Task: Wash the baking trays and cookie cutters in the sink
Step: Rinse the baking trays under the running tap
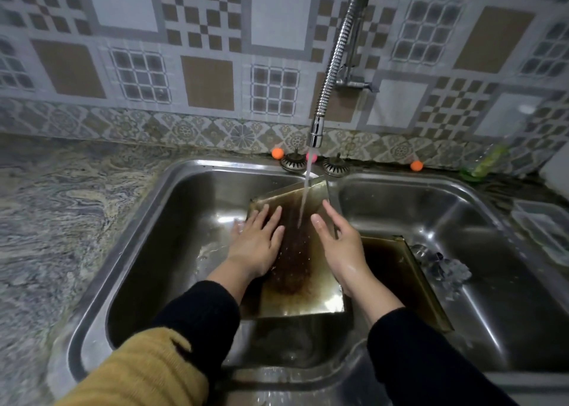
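A stained metal baking tray (300,295) leans in the left basin of the steel double sink (138,221), its far end propped on the divider. Water from the flexible tap (317,128) falls onto the tray's middle. My left hand (257,242) lies flat on the tray's left part with straight fingers. My right hand (338,245) is at the tray's right edge, fingers fairly straight and wet; whether it grips the edge I cannot tell. A second dark tray (400,279) lies in the right basin. Shiny cookie cutters (437,262) lie beside it.
Two sink strainers (294,161) and small orange balls (277,152) sit on the back ledge. A green bottle (486,162) stands at the far right, with a clear plastic container (545,224) beside the right basin. A marbled counter (61,221) spreads to the left.
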{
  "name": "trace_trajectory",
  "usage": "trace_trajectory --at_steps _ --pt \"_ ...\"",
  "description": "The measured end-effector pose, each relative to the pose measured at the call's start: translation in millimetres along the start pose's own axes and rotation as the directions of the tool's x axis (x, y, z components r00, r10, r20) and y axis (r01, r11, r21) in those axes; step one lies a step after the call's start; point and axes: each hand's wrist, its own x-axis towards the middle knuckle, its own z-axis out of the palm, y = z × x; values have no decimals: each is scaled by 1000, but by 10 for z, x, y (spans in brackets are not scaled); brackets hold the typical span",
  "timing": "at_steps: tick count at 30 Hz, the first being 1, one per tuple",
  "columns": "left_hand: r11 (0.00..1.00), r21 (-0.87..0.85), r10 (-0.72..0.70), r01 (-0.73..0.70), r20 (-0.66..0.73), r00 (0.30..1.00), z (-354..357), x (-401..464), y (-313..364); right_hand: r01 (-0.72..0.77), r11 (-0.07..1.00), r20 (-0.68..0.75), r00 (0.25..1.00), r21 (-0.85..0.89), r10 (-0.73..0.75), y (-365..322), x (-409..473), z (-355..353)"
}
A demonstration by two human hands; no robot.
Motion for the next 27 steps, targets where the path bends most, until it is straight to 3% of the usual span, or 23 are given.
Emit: trace_trajectory --at_steps 3,6,11,15,19,22,27 --pt "998 -52 -40 37 -57 998 12 -119 -102 3 1000 -3 1000 -8 -3 -5 11 36" --pt "965 -250 -128 77 -196 972 -15 -225 -147 25 1000 16 1000 14 -25 -42 23 99" --pt "710 -693 -358 126 -202 912 -140 -302 -239 21 1000 88 996 9 -22 -53 90 124" --pt "630 -776 -426 29 -314 849 -231 -354 -284 101 944 169 984 -315 -49 -7 165 162" --pt "617 -773 -373 -150 -455 809 -348 -358 -214 31 805 219 968 -592 123 -35 306 261" --pt "639 -724 -287 -259 -537 794 -447 -372 -24 75 849 255 964 -523 72 -250 357 393" --pt "666 -657 -117 -353 -559 821 -415 -408 245 80 985 267 963 -151 -37 -676 368 478"
